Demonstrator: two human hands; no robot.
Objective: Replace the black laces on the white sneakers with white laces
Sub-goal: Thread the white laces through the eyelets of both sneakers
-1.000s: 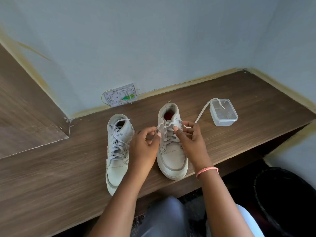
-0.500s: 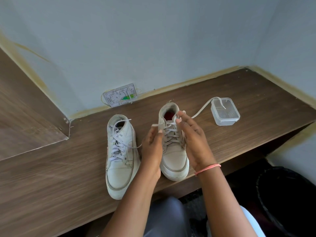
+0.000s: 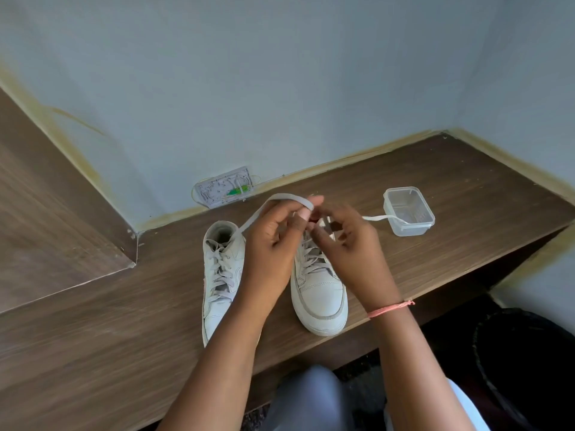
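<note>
Laces in white already thread both sneakers, left and right, at mid-frame on the tabletop. The left hand pinches a loop; the right hand grips the other end, seemingly starting a bow. Best keep both ends evenly taut.
</note>
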